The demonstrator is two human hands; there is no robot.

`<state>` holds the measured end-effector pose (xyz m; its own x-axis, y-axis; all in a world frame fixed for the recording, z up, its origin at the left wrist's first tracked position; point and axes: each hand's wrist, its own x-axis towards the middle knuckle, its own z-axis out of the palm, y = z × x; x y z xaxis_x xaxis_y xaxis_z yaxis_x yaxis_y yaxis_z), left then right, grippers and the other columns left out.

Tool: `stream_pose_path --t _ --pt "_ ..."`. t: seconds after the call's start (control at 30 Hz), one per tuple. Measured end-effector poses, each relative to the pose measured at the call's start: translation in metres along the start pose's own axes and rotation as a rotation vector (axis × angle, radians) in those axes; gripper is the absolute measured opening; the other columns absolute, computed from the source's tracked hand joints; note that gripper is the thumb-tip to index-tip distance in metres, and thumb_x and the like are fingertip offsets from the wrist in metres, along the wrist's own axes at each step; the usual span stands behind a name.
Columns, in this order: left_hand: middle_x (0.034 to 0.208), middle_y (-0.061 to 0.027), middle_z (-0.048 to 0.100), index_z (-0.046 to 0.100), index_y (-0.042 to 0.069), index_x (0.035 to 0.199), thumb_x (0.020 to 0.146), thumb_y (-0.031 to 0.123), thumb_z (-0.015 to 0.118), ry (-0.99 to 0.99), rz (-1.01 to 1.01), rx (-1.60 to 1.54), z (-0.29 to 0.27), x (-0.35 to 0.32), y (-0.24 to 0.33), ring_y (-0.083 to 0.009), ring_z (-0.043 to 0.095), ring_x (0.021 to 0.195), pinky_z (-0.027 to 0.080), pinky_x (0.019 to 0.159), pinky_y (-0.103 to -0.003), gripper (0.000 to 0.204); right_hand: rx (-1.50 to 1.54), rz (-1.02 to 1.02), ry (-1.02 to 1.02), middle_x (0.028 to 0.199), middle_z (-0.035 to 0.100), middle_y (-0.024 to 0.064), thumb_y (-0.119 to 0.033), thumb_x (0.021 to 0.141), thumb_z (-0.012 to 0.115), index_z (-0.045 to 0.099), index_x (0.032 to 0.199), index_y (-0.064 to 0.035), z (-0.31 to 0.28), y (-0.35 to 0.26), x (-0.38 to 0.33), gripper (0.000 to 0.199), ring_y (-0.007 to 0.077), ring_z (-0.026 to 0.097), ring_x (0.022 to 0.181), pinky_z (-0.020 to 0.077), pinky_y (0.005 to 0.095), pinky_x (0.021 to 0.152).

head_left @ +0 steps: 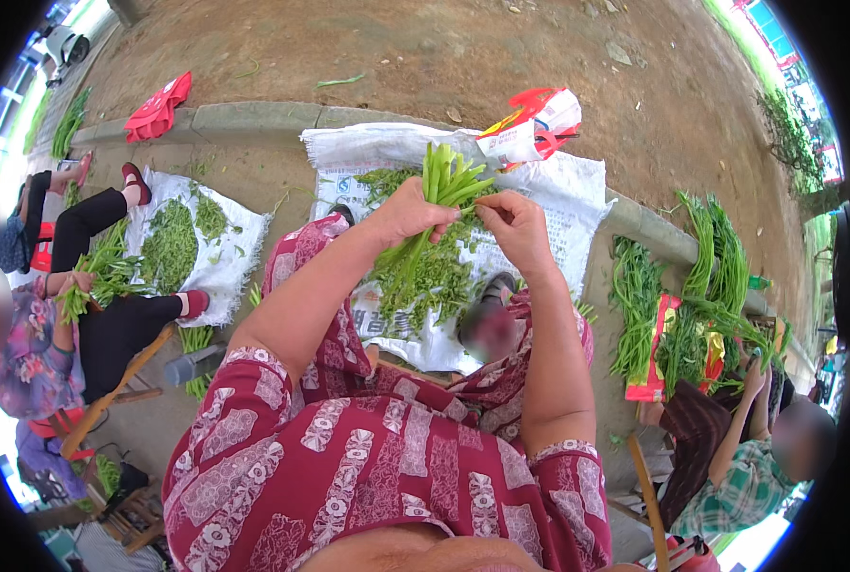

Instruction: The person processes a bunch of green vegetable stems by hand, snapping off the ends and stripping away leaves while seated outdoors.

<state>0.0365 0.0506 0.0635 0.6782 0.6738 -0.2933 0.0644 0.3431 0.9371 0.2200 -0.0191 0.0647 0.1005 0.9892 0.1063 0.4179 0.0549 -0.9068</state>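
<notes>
My left hand (411,215) is closed round a bunch of green leafy vegetable stalks (447,173). The pale stalk ends point up and away, and the leafy part hangs below the fist. Close beside it on the right, my right hand (518,229) pinches a thin green stalk at the edge of the bunch. Beneath both hands, a heap of loose green leaves (425,286) lies on a white woven sack (577,210) between my feet.
A red and white bag (530,133) stands at the sack's far edge, by a stone kerb (253,116). At left, a seated person handles greens beside another white sheet (220,291). At right, long green stalks (635,305) lie near another seated person. A red bag (158,110) lies far left.
</notes>
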Motion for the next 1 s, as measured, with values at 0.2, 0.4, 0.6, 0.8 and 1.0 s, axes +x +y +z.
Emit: stream_pose_path --t 0.2,0.4,0.6,0.8,1.0 --pt "0.060 -0.0049 0.055 0.058 0.000 0.081 0.078 0.005 0.063 0.053 -0.059 0.051 -0.009 0.003 0.000 -0.0125 0.053 0.049 0.044 0.045 -0.027 0.008 -0.421 -0.225 -0.079 0.080 0.061 0.0150 -0.012 0.078 0.056 0.065 0.080 -0.0019 0.005 -0.014 0.013 0.014 0.0340 0.059 0.074 0.0484 0.0401 0.066" --pt "0.060 -0.0064 0.056 0.058 0.000 0.083 0.076 0.006 0.064 0.069 -0.091 0.091 -0.005 -0.005 0.009 -0.0130 0.053 0.050 0.044 0.045 -0.027 0.012 -0.425 -0.224 0.016 0.079 0.061 0.0140 -0.011 0.076 0.056 0.063 0.078 -0.0027 0.010 -0.011 0.008 0.011 0.0327 0.060 0.072 0.0489 0.0400 0.066" --pt "0.063 -0.0074 0.058 0.059 -0.001 0.081 0.075 0.006 0.065 0.059 -0.073 0.047 -0.004 -0.001 0.002 -0.0136 0.054 0.050 0.044 0.045 -0.027 0.011 -0.342 -0.171 0.079 0.079 0.060 0.0136 -0.008 0.076 0.055 0.061 0.079 -0.0030 0.002 -0.011 0.008 0.008 0.0334 0.060 0.071 0.0487 0.0396 0.065" --pt "0.061 -0.0069 0.056 0.059 0.000 0.080 0.075 0.006 0.065 0.058 -0.058 -0.065 0.003 0.005 -0.005 -0.0145 0.053 0.047 0.044 0.042 -0.028 0.009 -0.394 -0.244 0.105 0.080 0.059 0.0138 -0.009 0.078 0.055 0.060 0.082 -0.0035 -0.003 -0.007 0.006 0.008 0.0344 0.059 0.072 0.0485 0.0409 0.065" --pt "0.059 -0.0044 0.054 0.058 0.003 0.082 0.075 0.005 0.066 0.026 -0.141 -0.186 0.011 0.007 -0.016 -0.0142 0.052 0.046 0.045 0.041 -0.029 0.010 -0.447 -0.245 0.124 0.080 0.059 0.0139 -0.009 0.079 0.055 0.059 0.082 -0.0036 -0.002 -0.001 0.001 0.008 0.0350 0.059 0.072 0.0485 0.0411 0.065"
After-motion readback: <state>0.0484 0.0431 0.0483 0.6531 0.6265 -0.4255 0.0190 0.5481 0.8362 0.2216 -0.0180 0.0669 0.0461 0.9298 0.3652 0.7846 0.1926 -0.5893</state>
